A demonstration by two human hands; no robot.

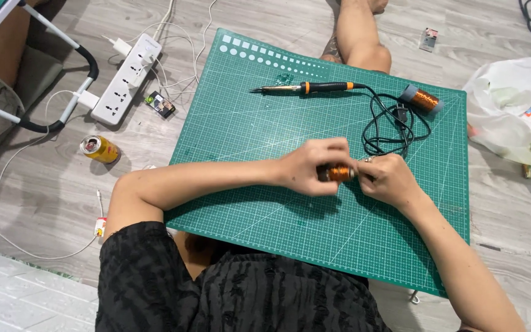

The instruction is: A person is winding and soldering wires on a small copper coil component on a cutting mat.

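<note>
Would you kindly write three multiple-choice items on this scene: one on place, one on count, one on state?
1. Where does the soldering iron lie?
A. On the green mat
B. On the bare floor
C. In the plastic bag

2. How many copper coils show?
A. One
B. Two
C. Four

3. The coil between the hands is:
A. lying free on the mat
B. held by both hands
C. inside the can

Answers: 1 A, it rests near the mat's far edge. 2 B, one is held and a second coil lies by the cable. 3 B, the left hand and right hand hold it.
</note>
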